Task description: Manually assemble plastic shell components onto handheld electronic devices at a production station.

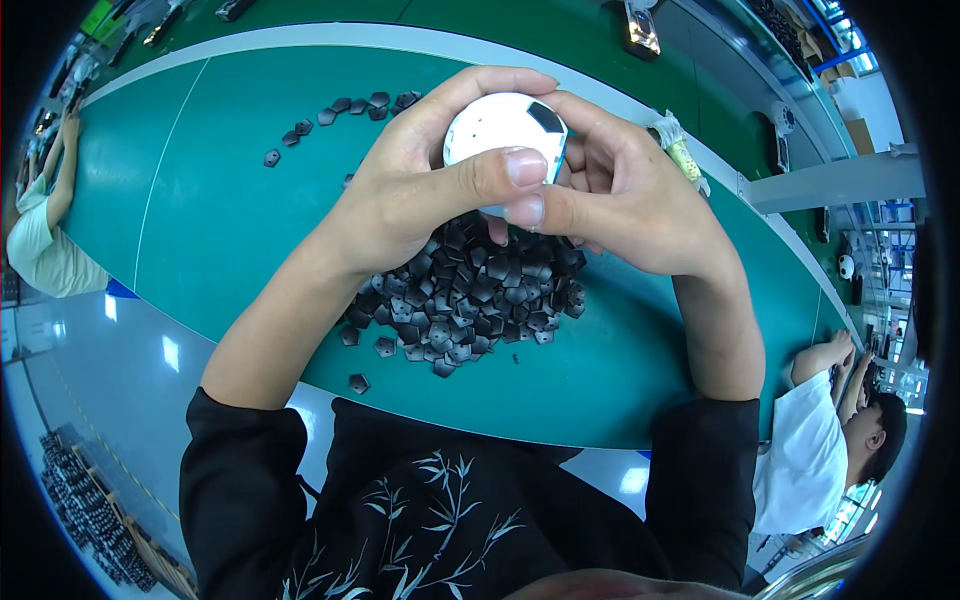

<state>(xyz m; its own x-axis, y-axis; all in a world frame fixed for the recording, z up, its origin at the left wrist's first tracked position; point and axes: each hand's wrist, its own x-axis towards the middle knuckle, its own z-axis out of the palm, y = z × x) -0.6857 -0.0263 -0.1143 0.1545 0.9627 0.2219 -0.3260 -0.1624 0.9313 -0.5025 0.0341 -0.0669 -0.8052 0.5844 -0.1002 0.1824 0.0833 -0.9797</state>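
Between my two hands, above the green table, is a round white shell (490,128) with one black pentagon piece (545,116) set in its upper right, like part of a soccer ball. My left hand (430,170) wraps its left side, with the thumb across the front. On the right, my right hand (625,185) grips the edge, its thumb tip meeting the shell's lower rim. Fingers hide the shell's back. Below lies a heap of black pentagon pieces (470,305), several showing small holes.
More black pentagon pieces (340,104) lie in a loose line on the green table (230,200). A yellowish, plastic-wrapped bundle (682,158) sits at the far edge. Co-workers are at the left (45,235) and right (810,450). A grey beam (840,182) stands right.
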